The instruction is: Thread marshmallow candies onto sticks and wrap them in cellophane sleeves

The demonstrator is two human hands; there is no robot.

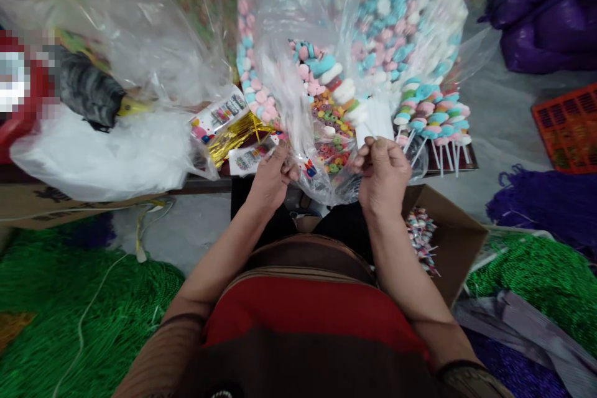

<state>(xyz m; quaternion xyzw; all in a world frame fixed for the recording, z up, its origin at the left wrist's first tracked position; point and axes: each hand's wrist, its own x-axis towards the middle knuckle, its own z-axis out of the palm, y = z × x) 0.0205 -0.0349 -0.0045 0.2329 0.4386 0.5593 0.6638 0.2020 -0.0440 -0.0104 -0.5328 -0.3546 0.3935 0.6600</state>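
In my right hand (383, 175) is the stick end of a candy skewer (342, 90), pinched between thumb and fingers. The skewer tilts up and to the left, threaded with white, blue and pink marshmallows and coloured gummy pieces. My left hand (273, 179) is closed in a pinch beside a printed clear plastic bag (308, 168); what its fingertips hold, if anything, I cannot make out. Between the hands lie loose gummy rings (333, 152) in clear plastic. A white card or paper (374, 119) shows just above my right fingers.
Finished-looking candy skewers (433, 113) are piled at the table's right. Large bags of marshmallows (387, 18) stand behind. Gold twist ties (237, 138) and printed labels (225, 111) lie left. A cardboard box (459, 239) of wrapped sweets sits lower right; an orange crate (566, 127) is farther right.
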